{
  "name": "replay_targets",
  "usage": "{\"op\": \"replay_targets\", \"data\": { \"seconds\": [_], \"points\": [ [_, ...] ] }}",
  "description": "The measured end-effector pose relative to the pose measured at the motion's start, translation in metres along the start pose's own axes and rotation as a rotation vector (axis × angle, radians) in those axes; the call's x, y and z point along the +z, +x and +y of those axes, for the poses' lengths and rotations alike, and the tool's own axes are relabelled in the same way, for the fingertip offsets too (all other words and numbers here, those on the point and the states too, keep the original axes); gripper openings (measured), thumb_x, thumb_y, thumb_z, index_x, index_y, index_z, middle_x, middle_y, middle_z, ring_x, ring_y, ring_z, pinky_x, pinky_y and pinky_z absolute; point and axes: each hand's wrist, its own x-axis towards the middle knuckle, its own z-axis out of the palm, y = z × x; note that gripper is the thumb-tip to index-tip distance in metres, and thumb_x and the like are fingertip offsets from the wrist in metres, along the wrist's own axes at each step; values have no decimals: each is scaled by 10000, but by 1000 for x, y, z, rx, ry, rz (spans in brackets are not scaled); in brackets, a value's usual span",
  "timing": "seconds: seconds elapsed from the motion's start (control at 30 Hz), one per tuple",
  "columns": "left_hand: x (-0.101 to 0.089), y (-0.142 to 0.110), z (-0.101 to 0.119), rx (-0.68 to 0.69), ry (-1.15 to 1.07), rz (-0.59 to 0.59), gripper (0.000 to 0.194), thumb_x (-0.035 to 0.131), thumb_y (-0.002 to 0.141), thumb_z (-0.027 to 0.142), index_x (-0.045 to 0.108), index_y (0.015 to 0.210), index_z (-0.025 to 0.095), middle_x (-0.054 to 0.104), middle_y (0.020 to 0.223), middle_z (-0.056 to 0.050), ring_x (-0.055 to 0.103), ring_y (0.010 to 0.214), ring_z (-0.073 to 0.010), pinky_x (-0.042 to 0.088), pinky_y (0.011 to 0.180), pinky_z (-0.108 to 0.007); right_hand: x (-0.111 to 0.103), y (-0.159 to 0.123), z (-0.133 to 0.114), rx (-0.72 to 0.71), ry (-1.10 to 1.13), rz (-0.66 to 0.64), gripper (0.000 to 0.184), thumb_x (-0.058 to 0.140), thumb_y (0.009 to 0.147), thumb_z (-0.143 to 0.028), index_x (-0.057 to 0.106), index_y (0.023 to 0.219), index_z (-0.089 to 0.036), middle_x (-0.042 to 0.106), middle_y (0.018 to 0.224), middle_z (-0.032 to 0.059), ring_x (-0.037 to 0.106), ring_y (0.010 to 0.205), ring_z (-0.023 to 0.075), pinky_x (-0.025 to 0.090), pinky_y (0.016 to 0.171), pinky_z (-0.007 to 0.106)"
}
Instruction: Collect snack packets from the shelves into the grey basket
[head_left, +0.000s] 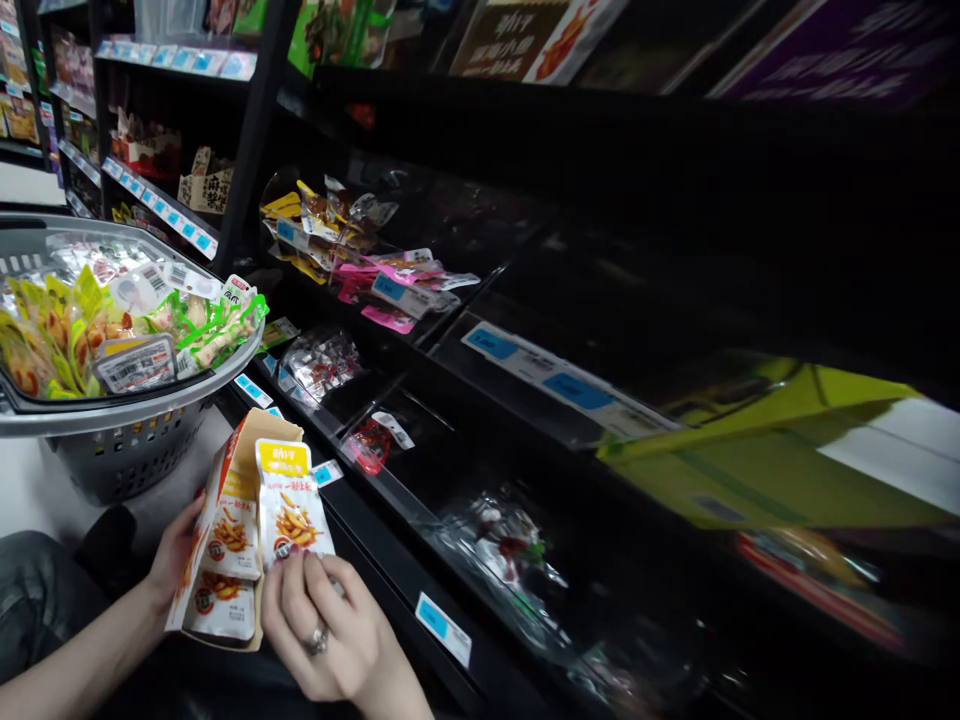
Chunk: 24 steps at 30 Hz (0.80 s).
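My left hand [178, 555] grips an open cardboard snack box [245, 445] from its left side, tilted over my lap. Inside the box lie small white snack packets [225, 605] with pictures of brown food. A single snack packet [289, 500], white with a yellow top, is pinched by my right hand [330, 615] at the right rim of the box. There is a ring on one finger of my right hand. Part of my left hand is hidden behind the box.
At the left stands a grey shopping basket [142, 420] heaped with bagged snacks. Dark shelves run along the right, holding pink packets [405, 280], yellow packets [315, 225] and clear-wrapped ones [502, 540]. A yellow-green bag [712, 460] is blurred at the right. Price tags [444, 628] line the shelf edges.
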Motion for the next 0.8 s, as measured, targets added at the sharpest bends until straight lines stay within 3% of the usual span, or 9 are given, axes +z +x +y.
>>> {"op": "replay_targets", "data": {
  "seconds": [0.1,0.27,0.33,0.4,0.47,0.57,0.63,0.73,0.8],
  "points": [
    [-3,1,1,1,19,6,408,435,874,389,625,1045,71,728,867,-117,675,855,-255,456,888,-399,8,-9,1,367,123,180,162,485,829,-66,561,738,-175,632,705,51,598,629,150,493,550,275],
    [-5,8,-1,28,42,-32,415,473,848,409,631,1017,64,727,839,-122,674,816,-252,464,845,-385,18,-19,12,1529,917,418,145,589,835,-309,469,829,-229,578,674,-29,514,436,77,398,361,167],
    [-4,11,-3,53,43,-53,450,463,845,436,628,1015,53,725,822,-125,671,811,-251,457,845,-380,23,-18,19,1775,1351,409,286,697,735,-393,510,860,-218,554,636,-57,411,358,28,336,317,130],
    [-4,15,-4,81,35,-56,485,451,844,450,621,1025,33,723,847,-135,668,813,-244,447,850,-370,29,-10,27,1835,1605,404,406,793,611,-399,564,885,-206,581,665,-44,425,384,14,325,325,105],
    [-4,19,-4,97,30,-56,509,439,847,458,616,1041,22,720,866,-138,665,799,-234,441,845,-365,33,5,36,1732,1708,328,455,828,560,-366,598,922,-216,613,705,-22,509,448,46,364,353,117],
    [-5,23,-5,129,40,-79,484,415,858,449,641,1004,47,722,817,-114,659,749,-222,437,817,-355,31,45,54,1325,1539,170,217,733,696,-316,631,860,-217,634,691,-2,565,472,102,433,402,192],
    [-5,24,-5,155,48,-78,468,410,862,438,659,969,57,726,801,-109,658,737,-221,433,814,-345,26,78,71,925,1194,80,52,613,795,-239,644,824,-209,659,743,28,609,567,137,476,509,241],
    [-2,24,-6,155,49,-50,503,380,872,435,662,966,29,729,821,-135,664,761,-237,422,836,-348,15,126,94,340,585,-150,208,449,856,-126,645,865,-196,645,765,43,601,692,152,430,588,242],
    [1,23,-6,139,30,-26,523,341,887,423,663,963,17,729,814,-142,667,762,-238,414,848,-348,9,151,103,99,288,-311,256,399,845,-66,625,842,-186,599,701,27,553,634,143,360,536,233]
  ]
}}
